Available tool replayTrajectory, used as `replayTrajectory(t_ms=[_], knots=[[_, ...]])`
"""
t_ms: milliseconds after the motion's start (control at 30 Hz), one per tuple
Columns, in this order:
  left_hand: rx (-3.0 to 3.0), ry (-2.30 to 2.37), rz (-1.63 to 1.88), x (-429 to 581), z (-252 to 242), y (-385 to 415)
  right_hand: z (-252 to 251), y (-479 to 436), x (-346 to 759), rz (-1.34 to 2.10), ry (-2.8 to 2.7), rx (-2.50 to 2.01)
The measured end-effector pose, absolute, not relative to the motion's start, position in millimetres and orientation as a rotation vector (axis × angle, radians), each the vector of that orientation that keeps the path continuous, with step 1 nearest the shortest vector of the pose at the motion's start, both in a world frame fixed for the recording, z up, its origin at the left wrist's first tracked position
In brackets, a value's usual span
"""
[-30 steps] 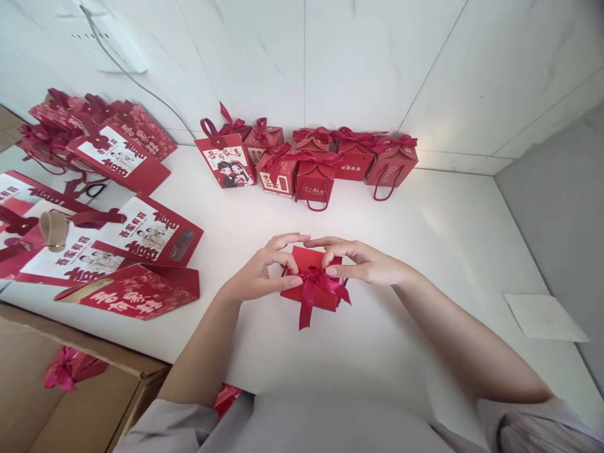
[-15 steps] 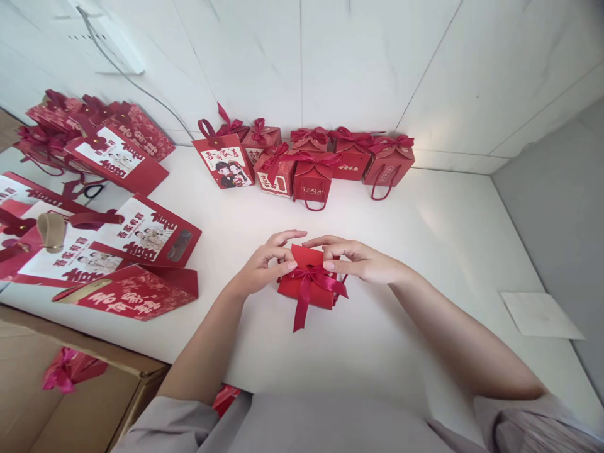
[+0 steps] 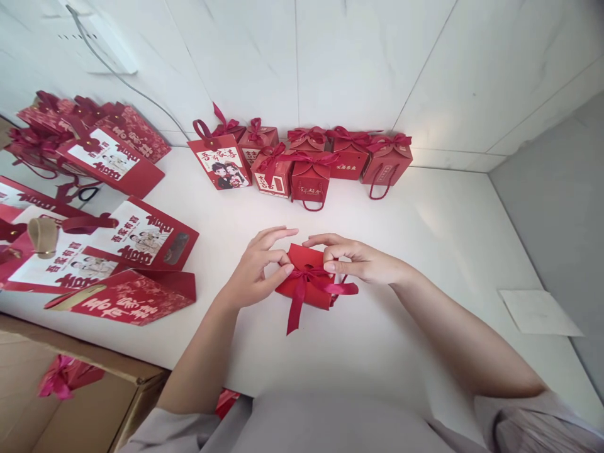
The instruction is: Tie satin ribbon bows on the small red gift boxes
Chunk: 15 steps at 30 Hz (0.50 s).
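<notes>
A small red gift box [image 3: 302, 254] sits on the white table in front of me, with a dark red ribbon [image 3: 299, 299] tied in a bow across it. On its left side my left hand [image 3: 258, 272] pinches the ribbon's left loop between thumb and index finger, the other fingers raised. My right hand [image 3: 361, 261] has thumb and index finger closed on the loop at the right. One ribbon tail hangs toward me and another points right. Part of the box's cord handle shows beside my right hand; the rest is hidden.
Several ribbon-tied red gift boxes [image 3: 309, 182] line the wall, with a printed red bag [image 3: 221, 165] at their left. More red bags [image 3: 150, 238] crowd the table's left side. An open cardboard box [image 3: 106, 409] stands at lower left; white paper [image 3: 538, 313] lies at right.
My left hand has shifted slightly left and its fingers have spread a little. The right-hand ribbon tail now reaches farther right. My right hand holds almost the same place.
</notes>
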<state>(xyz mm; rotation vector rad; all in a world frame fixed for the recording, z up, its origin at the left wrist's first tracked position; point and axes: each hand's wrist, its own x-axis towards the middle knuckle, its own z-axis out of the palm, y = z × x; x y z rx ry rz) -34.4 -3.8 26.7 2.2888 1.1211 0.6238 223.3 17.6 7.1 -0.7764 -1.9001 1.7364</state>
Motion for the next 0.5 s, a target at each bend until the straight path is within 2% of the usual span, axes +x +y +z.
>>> replayTrajectory(t_ms=[133,367,500], knots=[[2.439,1.278,0.737,-29.4,24.1,-7.0,6.3,19.7,223.9,1.741,-1.896,-0.758],[1.882,0.875,0.624,-37.1,10.9,6.1,6.4,20.1,223.1,1.765,-1.872,-0.762],[1.766,0.812,0.654,-41.2,3.6,10.7,7.8,19.4,223.8,1.724,-1.876,-0.760]])
